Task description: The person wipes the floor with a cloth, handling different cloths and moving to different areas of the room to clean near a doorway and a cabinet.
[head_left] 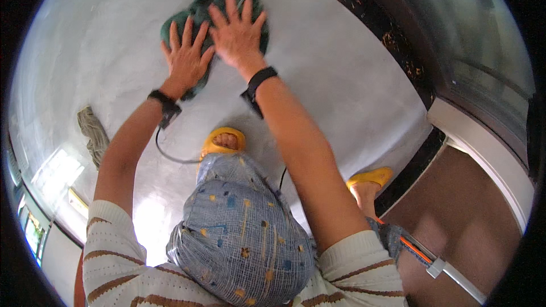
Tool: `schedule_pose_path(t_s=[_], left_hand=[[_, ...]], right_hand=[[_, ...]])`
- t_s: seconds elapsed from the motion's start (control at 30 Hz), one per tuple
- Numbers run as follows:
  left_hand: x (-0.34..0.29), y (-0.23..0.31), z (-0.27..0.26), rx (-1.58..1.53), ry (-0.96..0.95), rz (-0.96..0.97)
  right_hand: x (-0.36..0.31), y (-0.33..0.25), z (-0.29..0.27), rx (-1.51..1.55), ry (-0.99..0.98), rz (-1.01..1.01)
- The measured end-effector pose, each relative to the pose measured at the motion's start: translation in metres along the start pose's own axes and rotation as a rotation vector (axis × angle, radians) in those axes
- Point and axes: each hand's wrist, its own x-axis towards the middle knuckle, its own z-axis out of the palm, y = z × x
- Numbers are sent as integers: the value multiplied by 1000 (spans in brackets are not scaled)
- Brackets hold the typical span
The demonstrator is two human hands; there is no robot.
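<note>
Left hand (186, 63) and right hand (236, 38) flat atop crumpled dark-green cloth (199, 9), fingers spread apart, likely pressing it onto smooth grey floor (324, 79).

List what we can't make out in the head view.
All in the head view:
1. Dark green cloth, middle: covered by left hand and right hand.
2. Yellow left slide sandal, heel: behind patterned trousers.
3. Silver rod, lower end: cut off by the fisheye rim.
</note>
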Motion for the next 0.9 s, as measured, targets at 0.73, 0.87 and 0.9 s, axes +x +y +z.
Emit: schedule_pose_path(t_s=[0.73,0.87,0.9], left_hand=[[-28,222,4,-291,-137,1048],[-56,146,-10,-213,-224,943],[-64,116,-14,-206,-227,950]], right_hand=[[-287,103,-45,-196,61,997],[-263,45,-40,-89,-46,978],[-246,24,-42,-16,-103,924]])
